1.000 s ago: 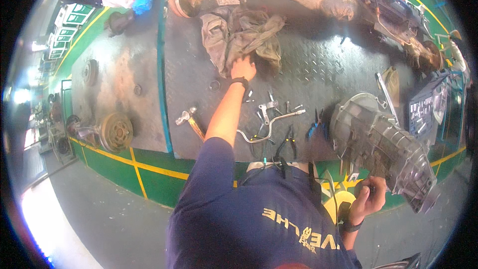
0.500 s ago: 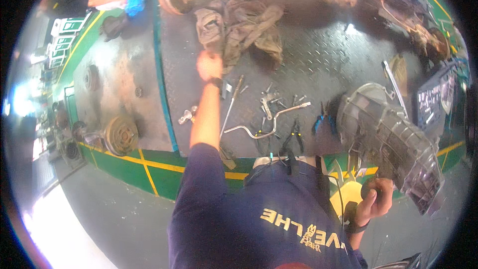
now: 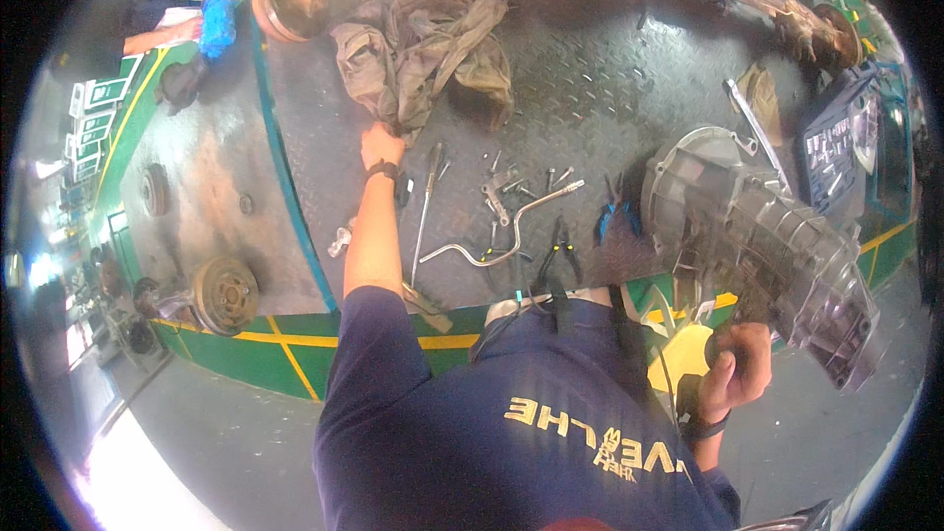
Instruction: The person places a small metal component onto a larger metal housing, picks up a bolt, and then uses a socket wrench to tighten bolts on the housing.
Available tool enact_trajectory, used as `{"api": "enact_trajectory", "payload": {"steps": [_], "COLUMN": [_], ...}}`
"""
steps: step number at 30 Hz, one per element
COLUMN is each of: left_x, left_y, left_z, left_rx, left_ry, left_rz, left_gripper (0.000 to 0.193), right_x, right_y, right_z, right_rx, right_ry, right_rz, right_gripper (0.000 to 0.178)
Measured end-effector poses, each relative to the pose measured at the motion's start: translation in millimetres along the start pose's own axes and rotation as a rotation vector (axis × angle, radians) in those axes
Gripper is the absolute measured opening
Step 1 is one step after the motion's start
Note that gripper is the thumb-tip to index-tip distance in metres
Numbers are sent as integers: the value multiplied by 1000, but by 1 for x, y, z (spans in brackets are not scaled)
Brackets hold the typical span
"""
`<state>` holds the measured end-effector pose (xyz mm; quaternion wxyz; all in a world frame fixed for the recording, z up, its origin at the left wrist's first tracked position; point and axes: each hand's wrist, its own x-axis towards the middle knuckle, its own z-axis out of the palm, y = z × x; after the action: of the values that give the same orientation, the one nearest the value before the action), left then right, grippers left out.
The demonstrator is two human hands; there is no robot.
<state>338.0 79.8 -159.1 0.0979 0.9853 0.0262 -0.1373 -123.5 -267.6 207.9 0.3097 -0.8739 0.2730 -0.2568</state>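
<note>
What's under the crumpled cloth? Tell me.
Beside the cloth, the dark tabletop shows; whatever lies beneath the folds is covered. The left hand hides part of the cloth's near edge.

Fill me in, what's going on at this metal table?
A person's left hand reaches to the near edge of a crumpled cloth; its grip is unclear. The right hand holds a dark, round thing near a large metal housing. A bent metal rod and pliers lie on the table.
</note>
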Motion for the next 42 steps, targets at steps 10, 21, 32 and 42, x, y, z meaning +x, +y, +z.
{"api": "enact_trajectory", "payload": {"steps": [10,21,32,42], "left_x": [-82,-131,-114,-165], "left_y": [55,200,194,97], "left_z": [-40,31,54,-6], "left_rx": [-409,-209,158,-82], "left_ry": [242,12,80,113], "left_rz": [422,503,499,479], "left_gripper": [20,38,27,36], "right_x": [2,0,3,3], "right_y": [5,6,2,4], "right_z": [0,-4,0,-4], "right_rx": [13,10,37,18], "right_ry": [16,45,45,28], "right_rz": [-74,-47,-78,-79], "right_gripper": [35,35,37,30]}}
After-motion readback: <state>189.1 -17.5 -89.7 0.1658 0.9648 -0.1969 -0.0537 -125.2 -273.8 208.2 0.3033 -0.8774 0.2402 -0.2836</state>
